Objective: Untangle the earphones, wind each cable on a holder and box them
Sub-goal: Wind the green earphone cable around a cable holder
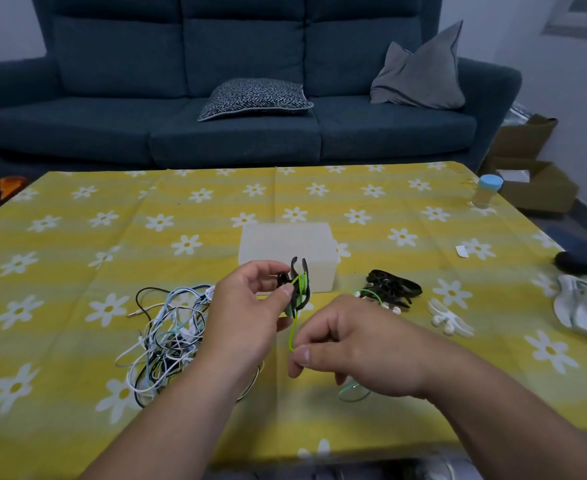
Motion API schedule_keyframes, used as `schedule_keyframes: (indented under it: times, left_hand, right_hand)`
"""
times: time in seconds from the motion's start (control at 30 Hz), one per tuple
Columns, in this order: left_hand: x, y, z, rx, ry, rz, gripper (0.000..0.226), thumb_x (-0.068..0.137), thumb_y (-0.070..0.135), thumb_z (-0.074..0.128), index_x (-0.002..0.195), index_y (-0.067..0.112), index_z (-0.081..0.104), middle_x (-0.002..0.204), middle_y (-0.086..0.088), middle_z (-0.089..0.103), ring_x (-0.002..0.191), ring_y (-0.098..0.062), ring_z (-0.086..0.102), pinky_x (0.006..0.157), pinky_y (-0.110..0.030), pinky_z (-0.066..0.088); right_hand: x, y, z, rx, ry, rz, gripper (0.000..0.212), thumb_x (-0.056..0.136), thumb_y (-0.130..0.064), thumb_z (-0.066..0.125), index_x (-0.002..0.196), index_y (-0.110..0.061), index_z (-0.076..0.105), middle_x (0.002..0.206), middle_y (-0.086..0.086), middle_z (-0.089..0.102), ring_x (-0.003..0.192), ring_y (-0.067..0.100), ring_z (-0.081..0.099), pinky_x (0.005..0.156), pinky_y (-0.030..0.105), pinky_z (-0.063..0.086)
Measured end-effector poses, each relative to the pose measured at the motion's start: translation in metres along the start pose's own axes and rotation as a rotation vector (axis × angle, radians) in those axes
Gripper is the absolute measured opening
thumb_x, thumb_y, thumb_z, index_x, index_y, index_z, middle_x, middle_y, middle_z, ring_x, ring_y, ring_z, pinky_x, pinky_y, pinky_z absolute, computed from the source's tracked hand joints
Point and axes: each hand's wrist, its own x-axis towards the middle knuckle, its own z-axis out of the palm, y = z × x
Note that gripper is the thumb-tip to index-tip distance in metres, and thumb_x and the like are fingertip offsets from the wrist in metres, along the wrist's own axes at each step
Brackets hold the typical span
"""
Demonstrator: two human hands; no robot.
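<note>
Head view: our left hand (pixel 250 306) pinches the black holder (pixel 299 282) in front of the box (pixel 285 244), our right hand (pixel 354 348) pinches the green cable (pixel 292 336) below it, so we should wind it taut.

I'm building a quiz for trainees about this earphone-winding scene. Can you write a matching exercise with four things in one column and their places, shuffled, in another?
1 black holder
2 green cable, free stretch
3 tangled cables
4 blue-capped bottle

a far right corner of the table
b pinched by the right hand
c lying left of the left hand
d gripped in the left hand

Pairs: 1-d, 2-b, 3-c, 4-a
</note>
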Motion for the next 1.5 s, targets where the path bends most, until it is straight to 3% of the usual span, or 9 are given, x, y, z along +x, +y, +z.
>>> schedule_keyframes:
  times: [0.07,0.2,0.33,0.47,0.63,0.77,1.0,1.23,1.5]
  left_hand:
    - [0.0,-0.001,-0.001,0.108,-0.007,0.083,0.024,0.088,-0.001,0.066,0.094,0.022,0.07,0.086,0.0,0.066,0.064,-0.008,0.06,0.051,-0.023,0.05]
    - [0.0,0.003,-0.001,0.243,-0.065,0.162,0.026,0.088,0.0,0.065,0.095,0.024,0.068,0.088,0.005,0.064,0.058,-0.02,0.062,0.054,-0.037,0.054]
    - [-0.003,0.008,0.001,0.176,-0.136,0.114,0.025,0.093,-0.002,0.06,0.097,0.022,0.066,0.088,0.008,0.064,0.059,-0.026,0.07,0.052,-0.031,0.05]
    - [-0.003,0.008,0.003,0.153,-0.163,0.118,0.025,0.092,-0.002,0.061,0.097,0.022,0.065,0.081,0.017,0.063,0.054,-0.02,0.065,0.049,-0.028,0.05]
    - [-0.003,0.007,0.004,0.112,-0.12,0.12,0.025,0.091,-0.002,0.063,0.096,0.022,0.067,0.086,0.006,0.065,0.052,-0.018,0.06,0.049,-0.028,0.049]
    - [0.0,0.008,0.001,0.008,-0.025,0.07,0.024,0.09,-0.002,0.062,0.095,0.02,0.068,0.097,-0.008,0.066,0.051,-0.018,0.058,0.047,-0.027,0.049]
    - [0.0,0.007,0.0,-0.037,-0.001,0.044,0.024,0.092,-0.001,0.061,0.096,0.021,0.068,0.093,-0.004,0.066,0.052,-0.014,0.055,0.046,-0.025,0.048]
    - [-0.002,0.006,0.003,0.107,0.0,0.096,0.028,0.089,-0.001,0.065,0.092,0.026,0.069,0.096,-0.005,0.067,0.055,-0.008,0.057,0.046,-0.023,0.048]
    - [0.001,0.007,0.0,0.039,0.041,0.052,0.025,0.091,0.0,0.063,0.093,0.025,0.069,0.093,-0.004,0.069,0.052,-0.001,0.054,0.047,-0.022,0.048]
  right_hand:
    - [0.0,-0.001,0.001,0.042,0.057,-0.023,0.02,0.086,-0.029,0.06,0.077,-0.02,0.076,0.065,0.012,0.059,0.061,0.029,0.05,0.059,0.042,0.05]
    - [-0.001,-0.002,-0.008,0.342,0.301,-0.061,0.023,0.088,-0.009,0.062,0.067,-0.01,0.071,0.048,-0.011,0.055,0.045,0.003,0.042,0.052,0.02,0.041]
    - [0.003,0.008,-0.015,0.558,0.504,0.0,0.026,0.087,-0.013,0.062,0.063,-0.007,0.068,0.042,-0.005,0.033,0.041,0.012,0.027,0.055,0.028,0.04]
    - [0.004,0.01,-0.015,0.717,0.437,-0.013,0.025,0.08,-0.023,0.059,0.065,-0.006,0.069,0.045,-0.005,0.032,0.042,0.012,0.026,0.057,0.029,0.04]
    - [0.005,0.007,-0.007,0.511,0.422,-0.062,0.025,0.088,-0.025,0.058,0.069,-0.015,0.071,0.074,0.008,0.068,0.07,0.017,0.062,0.071,0.031,0.054]
    - [0.001,0.002,-0.004,0.424,0.433,0.047,0.032,0.102,-0.013,0.049,0.071,-0.008,0.058,0.095,0.011,0.074,0.074,0.03,0.073,0.069,0.035,0.052]
    - [-0.002,0.0,-0.002,-0.019,0.431,0.176,0.032,0.102,-0.028,0.046,0.074,-0.02,0.057,0.093,-0.011,0.074,0.071,0.009,0.072,0.077,0.041,0.056]
    - [-0.005,-0.004,-0.008,0.405,0.416,0.096,0.034,0.106,-0.019,0.038,0.076,-0.014,0.05,0.092,0.003,0.078,0.071,0.034,0.074,0.061,0.032,0.049]
    - [-0.004,0.005,-0.005,0.125,0.407,0.188,0.036,0.104,-0.031,0.041,0.07,-0.023,0.051,0.102,-0.009,0.072,0.068,0.015,0.074,0.073,0.042,0.051]
